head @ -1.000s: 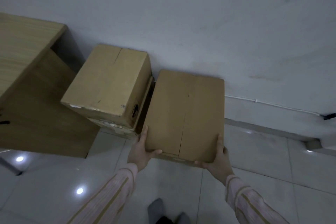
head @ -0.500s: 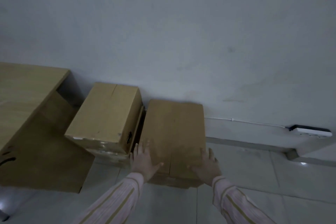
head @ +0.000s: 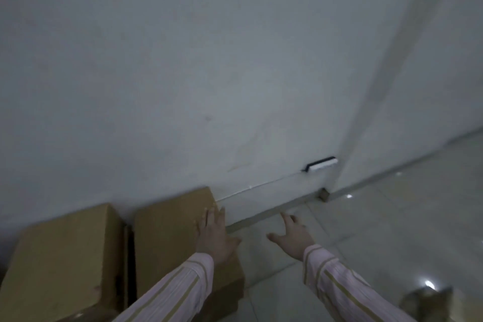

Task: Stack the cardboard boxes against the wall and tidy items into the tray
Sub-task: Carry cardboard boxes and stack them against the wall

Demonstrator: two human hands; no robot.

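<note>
Head view: two plain brown cardboard boxes (head: 167, 246) side by side on the floor, backs against the grey wall (head: 183, 86). Left hand (head: 215, 235) has let go, fingers spread flat over the right box; right hand (head: 294, 236) has lifted clear, open, empty. Placement judged complete; no tray visible.

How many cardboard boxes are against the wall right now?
2. The left box sits at the frame's lower left; the right box stands beside it, under the left hand. Others may lie outside the frame.
</note>
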